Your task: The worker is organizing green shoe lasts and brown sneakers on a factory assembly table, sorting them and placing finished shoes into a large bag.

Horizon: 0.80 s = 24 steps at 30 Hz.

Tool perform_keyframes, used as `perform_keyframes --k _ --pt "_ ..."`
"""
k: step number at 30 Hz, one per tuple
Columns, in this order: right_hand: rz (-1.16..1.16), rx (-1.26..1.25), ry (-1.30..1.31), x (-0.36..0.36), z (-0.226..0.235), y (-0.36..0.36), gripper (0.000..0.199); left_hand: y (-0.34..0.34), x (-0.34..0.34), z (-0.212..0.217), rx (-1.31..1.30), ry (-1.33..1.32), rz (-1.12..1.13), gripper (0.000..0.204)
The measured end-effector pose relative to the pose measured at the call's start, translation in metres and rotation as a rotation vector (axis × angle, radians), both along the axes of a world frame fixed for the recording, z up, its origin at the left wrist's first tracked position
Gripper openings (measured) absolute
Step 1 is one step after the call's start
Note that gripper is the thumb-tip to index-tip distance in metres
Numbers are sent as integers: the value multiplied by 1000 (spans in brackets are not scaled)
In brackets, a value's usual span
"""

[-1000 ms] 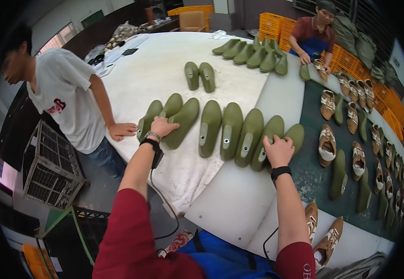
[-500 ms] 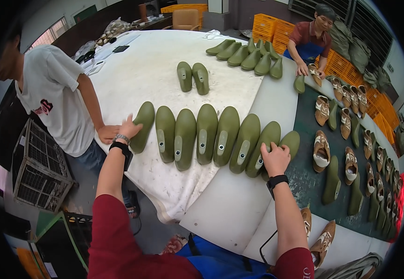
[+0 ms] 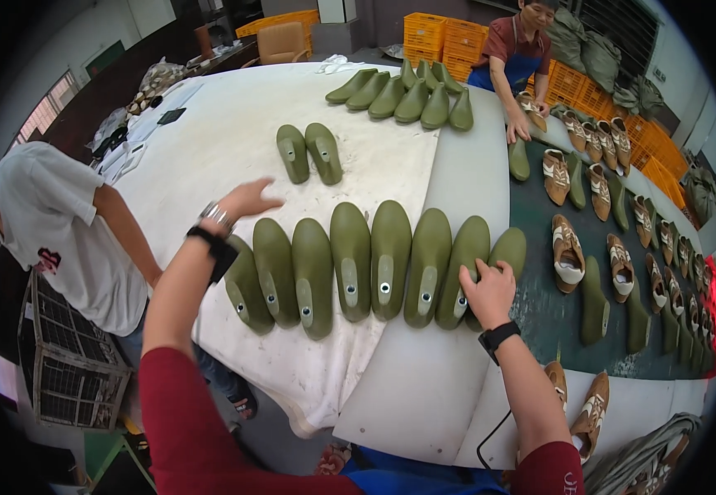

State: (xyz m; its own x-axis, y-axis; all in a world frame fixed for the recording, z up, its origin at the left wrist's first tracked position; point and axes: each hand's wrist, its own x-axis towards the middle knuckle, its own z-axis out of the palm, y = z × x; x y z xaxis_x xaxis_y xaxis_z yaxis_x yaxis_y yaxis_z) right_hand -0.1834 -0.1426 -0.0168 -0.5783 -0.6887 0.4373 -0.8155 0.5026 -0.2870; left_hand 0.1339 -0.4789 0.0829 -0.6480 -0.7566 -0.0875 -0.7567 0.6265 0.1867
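Note:
Several green shoe lasts [image 3: 350, 256] stand side by side in a row at the table's near side, toes pointing away from me. At the row's right end, my right hand [image 3: 490, 290] has its fingers curled over the last two lasts; their undersides and part of the grip are hidden. My left hand [image 3: 251, 198] is stretched out above the white cloth, beyond the row's left end, with fingers apart and nothing in them. Past its fingertips, a pair of green lasts [image 3: 308, 154] lies on the cloth.
More green lasts [image 3: 412, 103] lie at the far edge. Brown-and-white shoes [image 3: 568, 254] and lasts cover the dark green mat [image 3: 531, 322] at right. A co-worker [image 3: 516, 54] handles a shoe at far right. Another person [image 3: 61, 223] stands at left beside a wire crate [image 3: 73, 363].
My left hand has left the leftmost last and moved up, away from me. That last now sits closer to its neighbour. The view has shifted; my right hand stays at the row's right end.

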Motion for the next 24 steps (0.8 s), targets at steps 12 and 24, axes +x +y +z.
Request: perform_keyframes --k 12,24 --pt "33 -42 62 -1 2 -2 36 -145 -142 -92 112 -4 461 95" --pt "-27 -34 5 -5 2 -5 43 -126 -167 -109 -179 389 476 48"
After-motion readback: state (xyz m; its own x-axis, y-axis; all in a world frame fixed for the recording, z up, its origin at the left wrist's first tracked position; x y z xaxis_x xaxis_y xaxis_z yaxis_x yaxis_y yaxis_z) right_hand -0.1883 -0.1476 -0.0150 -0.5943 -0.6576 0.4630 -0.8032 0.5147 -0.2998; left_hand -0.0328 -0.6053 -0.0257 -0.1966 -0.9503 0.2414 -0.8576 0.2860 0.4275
